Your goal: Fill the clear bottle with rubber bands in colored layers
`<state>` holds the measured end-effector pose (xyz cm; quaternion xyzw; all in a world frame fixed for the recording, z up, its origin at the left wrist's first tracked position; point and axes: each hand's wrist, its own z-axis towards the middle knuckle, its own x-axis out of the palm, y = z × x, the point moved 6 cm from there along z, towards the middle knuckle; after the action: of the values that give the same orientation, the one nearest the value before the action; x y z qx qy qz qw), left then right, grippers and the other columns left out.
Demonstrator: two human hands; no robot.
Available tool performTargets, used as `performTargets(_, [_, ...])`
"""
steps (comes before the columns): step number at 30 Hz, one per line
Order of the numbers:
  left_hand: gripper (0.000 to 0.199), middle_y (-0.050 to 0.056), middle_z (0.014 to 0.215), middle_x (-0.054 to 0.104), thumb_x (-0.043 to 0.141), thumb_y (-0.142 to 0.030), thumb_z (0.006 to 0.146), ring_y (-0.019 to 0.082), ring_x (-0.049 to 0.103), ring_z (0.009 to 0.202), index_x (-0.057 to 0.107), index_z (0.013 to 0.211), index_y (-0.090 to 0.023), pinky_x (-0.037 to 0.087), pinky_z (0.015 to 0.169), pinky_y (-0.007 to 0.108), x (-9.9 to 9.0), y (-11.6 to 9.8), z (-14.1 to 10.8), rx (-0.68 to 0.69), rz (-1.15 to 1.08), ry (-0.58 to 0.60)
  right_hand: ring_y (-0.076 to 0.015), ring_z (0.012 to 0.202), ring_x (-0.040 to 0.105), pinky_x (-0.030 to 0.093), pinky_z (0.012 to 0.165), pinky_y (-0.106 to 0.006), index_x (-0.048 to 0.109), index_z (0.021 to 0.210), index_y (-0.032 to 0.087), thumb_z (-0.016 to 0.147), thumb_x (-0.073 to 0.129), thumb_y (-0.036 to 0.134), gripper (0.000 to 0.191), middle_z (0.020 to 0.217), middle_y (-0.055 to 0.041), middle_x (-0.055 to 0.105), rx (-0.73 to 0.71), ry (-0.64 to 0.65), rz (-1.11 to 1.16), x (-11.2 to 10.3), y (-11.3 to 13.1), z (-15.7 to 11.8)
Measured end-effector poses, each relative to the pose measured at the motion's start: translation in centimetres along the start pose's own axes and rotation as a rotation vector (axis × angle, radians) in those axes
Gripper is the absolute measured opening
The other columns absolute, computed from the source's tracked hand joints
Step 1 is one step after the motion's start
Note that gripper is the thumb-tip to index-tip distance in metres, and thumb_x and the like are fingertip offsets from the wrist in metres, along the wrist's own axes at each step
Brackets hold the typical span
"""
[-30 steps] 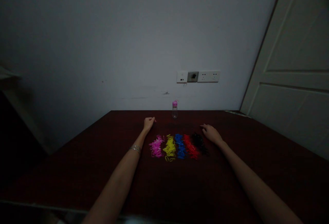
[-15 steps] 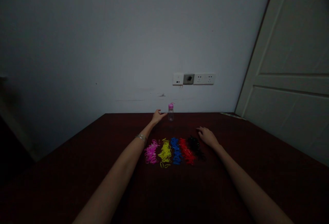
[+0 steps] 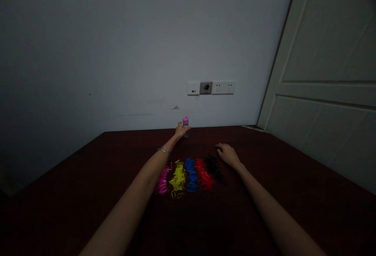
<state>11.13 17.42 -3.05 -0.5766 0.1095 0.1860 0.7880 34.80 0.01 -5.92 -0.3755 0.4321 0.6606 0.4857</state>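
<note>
At the far side of the table, my left hand (image 3: 181, 130) is closed around a small clear bottle (image 3: 186, 134) with a pink cap, which stands upright. My fingers and thumb cover part of its middle. My right hand (image 3: 228, 155) lies palm down on the table, fingers stretched out and holding nothing. Just nearer than it is a pile of black elastic bands (image 3: 212, 164). Beside that, in a row to the left, lie piles of red bands (image 3: 203, 174), blue bands (image 3: 192, 175), yellow bands (image 3: 178, 177) and pink bands (image 3: 163, 181). My left forearm partly hides the pink pile.
The dark red-brown table (image 3: 235, 217) reaches back to a pale wall (image 3: 117, 52). Sockets (image 3: 223, 87) are set in the wall above the table. A white panelled door (image 3: 329, 64) stands at the right. A thin flat strip (image 3: 253, 128) lies near the back right edge.
My left hand has moved from beside the bottle to grasp it. My right hand stays resting on the table. The whole view has shifted slightly, with things now further left.
</note>
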Motion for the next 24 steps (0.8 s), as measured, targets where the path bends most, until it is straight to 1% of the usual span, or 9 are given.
performTargets(3, [0.049,0.012,0.097,0.063,0.067,-0.033,0.064,0.020,0.060,0.087,0.055,0.106,-0.010,0.043,0.075,0.028,0.0,-0.2,-0.4,0.018,0.051,0.014,-0.0225,0.113,0.050,0.038,0.095,-0.034,0.060,0.114,0.016,0.083,0.037,0.022,0.039,0.120,-0.0112,0.058,0.008,-0.008,-0.020,-0.3,0.1,-0.1])
performTargets(5, [0.038,0.010,0.091,0.065,0.067,-0.031,0.065,0.018,0.060,0.083,0.060,0.097,-0.011,0.043,0.073,0.027,-0.2,-0.6,-0.7,0.042,0.054,0.015,-0.0224,0.112,0.051,0.039,0.093,-0.033,0.061,0.113,0.017,0.083,0.037,0.023,0.038,0.120,-0.0106,0.058,0.014,-0.001,-0.022,-0.4,0.1,-0.1])
performTargets(10, [0.033,0.009,0.088,0.066,0.068,-0.029,0.064,0.017,0.060,0.080,0.064,0.092,-0.011,0.044,0.074,0.026,-1.9,-1.8,-1.2,0.115,0.001,-0.015,-0.0236,0.111,0.052,0.040,0.092,-0.035,0.061,0.112,0.017,0.083,0.038,0.024,0.038,0.120,-0.0110,0.058,0.022,0.003,-0.018,-0.3,0.0,0.0])
performTargets(14, [0.033,0.010,0.087,0.066,0.069,-0.028,0.063,0.017,0.061,0.080,0.064,0.091,-0.011,0.044,0.074,0.027,-3.6,-3.3,-1.8,0.192,-0.029,0.041,-0.0241,0.111,0.052,0.039,0.092,-0.036,0.060,0.113,0.018,0.082,0.039,0.023,0.038,0.119,-0.0099,0.059,0.022,0.013,0.003,0.0,-0.4,0.1])
performTargets(17, [0.035,0.010,0.088,0.066,0.070,-0.029,0.063,0.017,0.060,0.079,0.064,0.091,-0.010,0.045,0.074,0.027,-4.9,-4.8,-3.0,0.256,-0.014,0.083,-0.0228,0.112,0.050,0.038,0.093,-0.036,0.055,0.119,0.019,0.081,0.040,0.021,0.041,0.122,-0.0077,0.057,0.008,0.005,0.066,-0.2,-0.5,0.4])
performTargets(20, [0.036,0.009,0.089,0.066,0.070,-0.031,0.062,0.018,0.060,0.081,0.064,0.090,-0.010,0.044,0.075,0.028,-5.8,-6.6,-5.2,0.328,0.019,0.148,-0.0196,0.113,0.049,0.037,0.095,-0.033,0.050,0.124,0.018,0.080,0.041,0.018,0.045,0.124,-0.0077,0.055,-0.026,-0.071,0.178,-1.8,0.5,0.7])
performTargets(22, [0.036,0.010,0.089,0.066,0.070,-0.031,0.062,0.019,0.060,0.081,0.065,0.091,-0.010,0.044,0.073,0.028,-5.9,-7.4,-6.8,0.331,0.016,0.217,-0.0178,0.107,0.053,0.039,0.092,-0.030,0.049,0.125,0.019,0.081,0.040,0.018,0.044,0.120,-0.0071,0.058,-0.082,-0.119,0.254,-3.8,2.3,0.7])
performTargets(24, [0.037,0.010,0.089,0.067,0.070,-0.031,0.062,0.019,0.061,0.080,0.065,0.092,-0.010,0.045,0.072,0.028,-5.8,-8.0,-8.6,0.319,0.012,0.276,-0.0172,0.095,0.058,0.043,0.082,-0.029,0.048,0.125,0.024,0.083,0.040,0.023,0.043,0.107,-0.0039,0.064,-0.142,-0.114,0.299,-5.9,5.0,0.7])
